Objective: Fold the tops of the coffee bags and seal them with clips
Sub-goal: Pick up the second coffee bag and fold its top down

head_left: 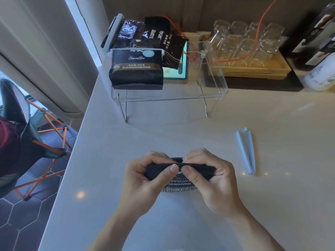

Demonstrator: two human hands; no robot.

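A black coffee bag (178,183) stands on the white counter right in front of me. My left hand (145,180) and my right hand (212,178) both pinch its top edge, thumbs meeting at the middle, with the top pressed flat. A pale blue clip (246,151) lies open in a narrow V on the counter to the right of my right hand, untouched. On a clear acrylic shelf (213,87) at the back stands another black coffee bag (136,69) with a white clip (136,50) across its folded top. Behind it lean two more dark bags (159,38); one carries a long clip (113,33).
A wooden tray (253,69) of upturned glasses stands at the back right, with an orange cable running over it. A white bottle (320,73) and a dark box sit at the far right. The counter's left edge drops to a tiled floor with an orange-framed chair (45,142).
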